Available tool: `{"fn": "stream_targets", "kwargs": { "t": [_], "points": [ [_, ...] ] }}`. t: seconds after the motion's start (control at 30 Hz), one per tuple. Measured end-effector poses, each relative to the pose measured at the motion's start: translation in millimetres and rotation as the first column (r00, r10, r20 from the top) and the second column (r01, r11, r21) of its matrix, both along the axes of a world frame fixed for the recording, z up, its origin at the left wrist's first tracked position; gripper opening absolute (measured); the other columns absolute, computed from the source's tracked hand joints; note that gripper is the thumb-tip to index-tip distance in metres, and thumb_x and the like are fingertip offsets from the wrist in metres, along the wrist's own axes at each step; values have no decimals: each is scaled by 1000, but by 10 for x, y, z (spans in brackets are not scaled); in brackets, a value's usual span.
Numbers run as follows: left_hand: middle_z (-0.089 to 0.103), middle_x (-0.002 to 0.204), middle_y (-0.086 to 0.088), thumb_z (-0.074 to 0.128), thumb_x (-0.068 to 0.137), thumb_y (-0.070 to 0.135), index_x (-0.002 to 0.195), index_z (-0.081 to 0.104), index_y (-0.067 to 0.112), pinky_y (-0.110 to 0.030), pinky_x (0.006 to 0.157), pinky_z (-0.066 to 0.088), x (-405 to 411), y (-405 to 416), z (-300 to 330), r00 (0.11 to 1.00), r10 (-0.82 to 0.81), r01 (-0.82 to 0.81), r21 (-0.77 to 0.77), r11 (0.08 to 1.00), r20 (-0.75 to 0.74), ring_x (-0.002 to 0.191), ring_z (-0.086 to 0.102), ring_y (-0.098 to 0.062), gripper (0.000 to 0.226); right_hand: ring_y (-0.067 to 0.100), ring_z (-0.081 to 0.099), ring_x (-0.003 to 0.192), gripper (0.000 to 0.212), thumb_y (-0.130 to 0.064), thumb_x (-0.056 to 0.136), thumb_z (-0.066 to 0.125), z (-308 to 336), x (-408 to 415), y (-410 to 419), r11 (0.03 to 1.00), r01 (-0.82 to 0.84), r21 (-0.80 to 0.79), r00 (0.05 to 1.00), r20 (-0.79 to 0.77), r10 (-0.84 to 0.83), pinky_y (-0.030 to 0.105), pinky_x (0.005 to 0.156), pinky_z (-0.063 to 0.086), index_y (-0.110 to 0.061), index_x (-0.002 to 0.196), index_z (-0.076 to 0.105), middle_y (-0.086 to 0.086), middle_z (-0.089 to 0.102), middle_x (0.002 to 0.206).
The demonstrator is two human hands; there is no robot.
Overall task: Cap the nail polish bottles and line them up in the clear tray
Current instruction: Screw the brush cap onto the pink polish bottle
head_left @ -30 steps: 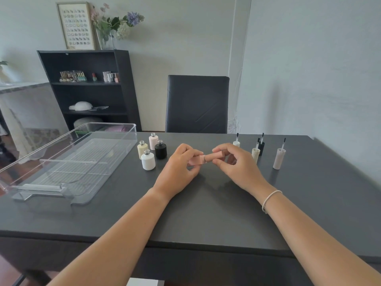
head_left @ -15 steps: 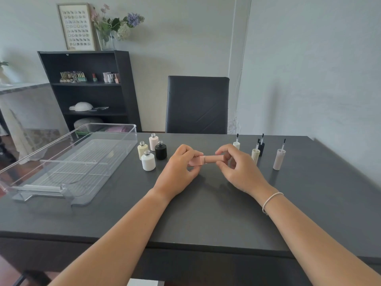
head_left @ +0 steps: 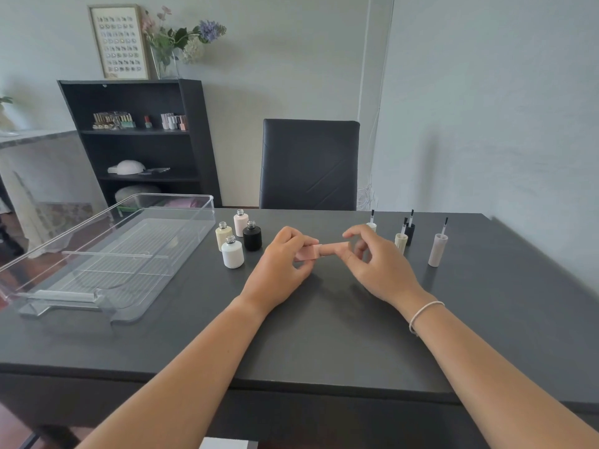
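Two hands hold a pink nail polish bottle [head_left: 307, 253] sideways above a dark matte table [head_left: 324, 319], mid-frame.

The left hand [head_left: 278, 270] grips the bottle; the right hand [head_left: 376, 260] pinches its long pink cap [head_left: 335, 247]. No readable writing. Left: four uncapped bottles [head_left: 238, 239] beside a clear ribbed plastic tray [head_left: 107, 254]. Right: upturned brush caps [head_left: 405, 234].

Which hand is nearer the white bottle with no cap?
Left. The left hand sits just right of the white bottle, holding the pink bottle. The right hand is farther right, beyond that.
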State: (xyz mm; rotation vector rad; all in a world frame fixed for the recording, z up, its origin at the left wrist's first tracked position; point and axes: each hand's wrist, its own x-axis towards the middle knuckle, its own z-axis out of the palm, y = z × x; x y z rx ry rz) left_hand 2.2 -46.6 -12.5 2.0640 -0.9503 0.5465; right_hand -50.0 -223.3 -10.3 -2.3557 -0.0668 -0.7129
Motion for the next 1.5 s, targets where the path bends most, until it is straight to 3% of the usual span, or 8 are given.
{"fn": "stream_targets", "kwargs": {
  "t": [0.2, 0.3, 0.57, 0.7, 0.83, 0.97, 1.2, 1.5],
  "points": [
    [51, 91, -2, 64, 81, 5, 104, 65, 9, -8, 78, 37, -7, 8, 11, 1000, 7, -7, 1, 1000, 2, 82, 49, -8, 23, 8, 44, 51, 36, -52, 87, 45, 10, -8, 20, 999, 33, -29, 999, -5, -33, 23, 46, 31, -20, 75, 56, -6, 49, 56],
    [51, 92, -2, 64, 81, 5, 104, 65, 10, -13, 79, 41, -4, 6, 12, 1000, 2, -2, 9, 1000, 1, 83, 51, -9, 24, 5, 45, 53, 16, -39, 88, 52, 9, -13, 24, 999, -12, -38, 999, 33, 14, 19, 49, 34, -23, 86, 56, -10, 52, 64],
    [51, 92, -1, 64, 81, 6, 103, 65, 11, -19, 81, 45, 1, 3, 13, 1000, 0, 0, 8, 1000, 6, 84, 52, -11, 23, 3, 46, 56, 14, -35, 87, 54, 16, -17, 31, 997, -25, -68, 998, 52, 29, 18, 50, 34, -21, 89, 57, -8, 55, 70],
    [52, 92, -3, 64, 81, 5, 104, 65, 10, -14, 79, 42, -3, 4, 7, 1000, 1, -1, 9, 1000, 9, 84, 52, -11, 24, 9, 44, 50, 39, -49, 89, 44, 3, -7, 20, 996, 46, -76, 999, -10, -47, 25, 47, 30, -16, 75, 58, -4, 50, 55],
    [52, 91, -3, 64, 81, 5, 103, 65, 9, -27, 82, 48, -5, 1, 12, 1000, -6, 6, -2, 1000, 4, 84, 53, -13, 23, 4, 46, 56, 12, -35, 85, 57, 12, -21, 30, 996, -44, -79, 999, 20, 46, 22, 52, 34, -26, 92, 54, -9, 52, 70],
    [52, 93, -3, 64, 81, 6, 104, 65, 10, -30, 83, 49, -2, 3, 9, 1000, -14, 14, 11, 1000, 4, 86, 54, -13, 23, 9, 44, 54, 20, -34, 88, 52, 2, 6, 28, 997, -3, -83, 1000, -13, 2, 26, 49, 31, -19, 74, 53, -10, 47, 57],
    [53, 92, -4, 66, 81, 9, 104, 66, 11, -22, 80, 47, 8, 1, 10, 999, -23, 23, 2, 1000, -24, 84, 53, -13, 23, 0, 49, 57, 9, -30, 86, 58, 8, 0, 45, 996, -85, -21, 995, 51, 86, 21, 53, 35, -24, 92, 56, -18, 51, 70],
    [55, 94, -3, 68, 81, 15, 103, 66, 14, -11, 76, 40, 10, 1, 4, 998, -31, 30, -19, 999, -63, 85, 52, -8, 23, 8, 44, 53, 17, -34, 88, 56, 35, 42, 75, 999, -49, -18, 996, 75, 50, 26, 51, 37, -19, 79, 56, -12, 53, 64]
  ]
}}
